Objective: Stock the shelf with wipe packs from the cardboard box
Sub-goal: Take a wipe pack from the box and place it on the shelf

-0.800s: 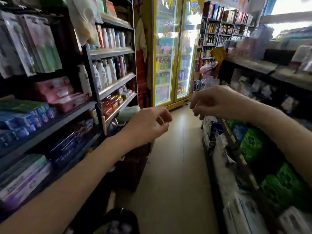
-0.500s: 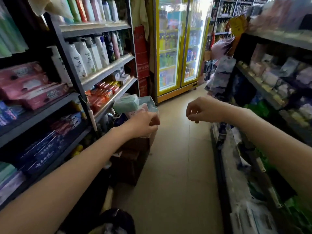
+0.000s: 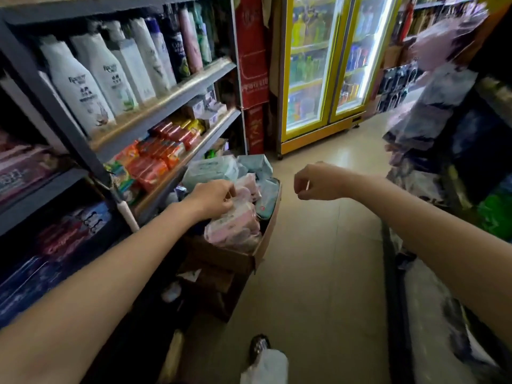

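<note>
Down at the cardboard box on the floor by the left-hand shelf, the left hand has now reached the stock: half a second ago it hung in the air above the box, and now it rests on top of a pink wipe pack, its fingers curled onto the wrapper's upper edge in a pinch. The view has dipped as well, so the box, earlier half hidden behind that hand, shows its near wall and its load of pink and pale green wipe packs heaped above the rim.

The right hand hangs over the aisle floor, well apart from the box, at much the same height as before; its fingers are loosely curled under and hold nothing.

White pouches and tall bottles stand along the upper shelf board, with red and orange packets on the board below, just beside the box's far corner. Lower left, blue and red cartons lie in shadow. A yellow-framed drinks fridge stands at the aisle's end, and hanging bagged goods crowd the right side. The left forearm crosses in front of the lower shelves and hides the box's left wall. A shoe shows at the bottom edge.
</note>
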The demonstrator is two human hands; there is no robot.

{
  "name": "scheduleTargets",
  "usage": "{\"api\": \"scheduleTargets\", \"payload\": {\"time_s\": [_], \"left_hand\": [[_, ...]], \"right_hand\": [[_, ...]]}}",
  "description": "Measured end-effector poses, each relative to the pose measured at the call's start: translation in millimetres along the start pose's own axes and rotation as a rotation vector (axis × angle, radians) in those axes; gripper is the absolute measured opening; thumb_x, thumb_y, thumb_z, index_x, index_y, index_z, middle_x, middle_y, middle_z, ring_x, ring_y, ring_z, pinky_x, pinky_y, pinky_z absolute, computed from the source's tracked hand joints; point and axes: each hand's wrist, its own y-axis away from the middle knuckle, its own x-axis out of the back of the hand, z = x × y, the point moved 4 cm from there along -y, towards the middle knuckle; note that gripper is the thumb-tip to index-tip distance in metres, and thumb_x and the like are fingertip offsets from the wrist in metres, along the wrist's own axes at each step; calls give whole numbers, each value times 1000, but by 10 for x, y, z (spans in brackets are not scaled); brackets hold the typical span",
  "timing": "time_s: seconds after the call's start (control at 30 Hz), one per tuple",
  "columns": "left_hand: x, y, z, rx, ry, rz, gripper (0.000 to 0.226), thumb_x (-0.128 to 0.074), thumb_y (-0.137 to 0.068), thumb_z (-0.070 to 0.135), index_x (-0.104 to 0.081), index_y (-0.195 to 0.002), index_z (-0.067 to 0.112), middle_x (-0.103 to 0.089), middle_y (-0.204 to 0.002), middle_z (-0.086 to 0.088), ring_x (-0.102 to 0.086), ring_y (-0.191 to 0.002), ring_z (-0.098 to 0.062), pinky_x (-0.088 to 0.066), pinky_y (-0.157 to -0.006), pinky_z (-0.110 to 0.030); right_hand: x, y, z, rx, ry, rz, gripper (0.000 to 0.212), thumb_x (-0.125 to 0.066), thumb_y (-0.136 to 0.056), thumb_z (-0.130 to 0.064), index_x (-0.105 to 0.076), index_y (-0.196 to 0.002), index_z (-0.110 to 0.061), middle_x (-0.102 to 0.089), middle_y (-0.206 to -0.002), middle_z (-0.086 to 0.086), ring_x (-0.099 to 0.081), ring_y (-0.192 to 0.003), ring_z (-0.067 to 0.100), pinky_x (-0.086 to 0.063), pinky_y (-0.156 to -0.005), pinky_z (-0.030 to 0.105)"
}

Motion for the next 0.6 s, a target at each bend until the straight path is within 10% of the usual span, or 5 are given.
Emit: {"api": "scheduleTargets", "payload": {"time_s": [0.6], "left_hand": [[-428,-2660,-2035,509,310,-92,35,-53,-88,15,-52,-123,10,-46,-132,-9,-49,-118,-28,-41,-96,-35]], "right_hand": [[-279,-4436,391,112,-74,-294,36,-39,-97,-19,-58,-119,3,-53,-100,15,-42,-86,20,-33,-75,27]]}}
